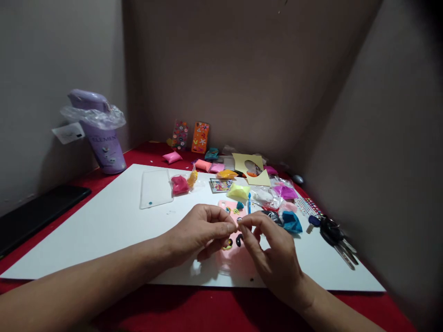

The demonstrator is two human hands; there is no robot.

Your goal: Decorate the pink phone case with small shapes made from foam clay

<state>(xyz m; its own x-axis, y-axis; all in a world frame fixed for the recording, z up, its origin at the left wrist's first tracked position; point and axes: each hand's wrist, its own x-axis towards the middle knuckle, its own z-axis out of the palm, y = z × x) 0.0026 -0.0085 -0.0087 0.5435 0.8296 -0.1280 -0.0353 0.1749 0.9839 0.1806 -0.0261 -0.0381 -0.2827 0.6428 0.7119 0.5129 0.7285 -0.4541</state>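
My left hand (pixel 211 230) and my right hand (pixel 272 246) meet fingertip to fingertip above a pink phone case (pixel 228 266). Both are closed in a pinch, and whatever lies between the tips is too small to make out. The case lies on the white board, partly covered by my hands. On it sit small clay shapes: a teal piece (pixel 240 205), yellow-green strips (pixel 236 211), a black curved piece (pixel 239 240) and a round black-and-yellow piece (pixel 229 244). Just beyond it is a blue tool (pixel 249 203).
Packets of coloured clay, including yellow (pixel 238 191), red (pixel 180 185) and teal (pixel 291 222), spread across the white board (pixel 114 230). A clear case (pixel 156 189) lies left, keys (pixel 334 233) right. Behind stand an orange decorated case (pixel 200 137) and a purple tumbler (pixel 107 150).
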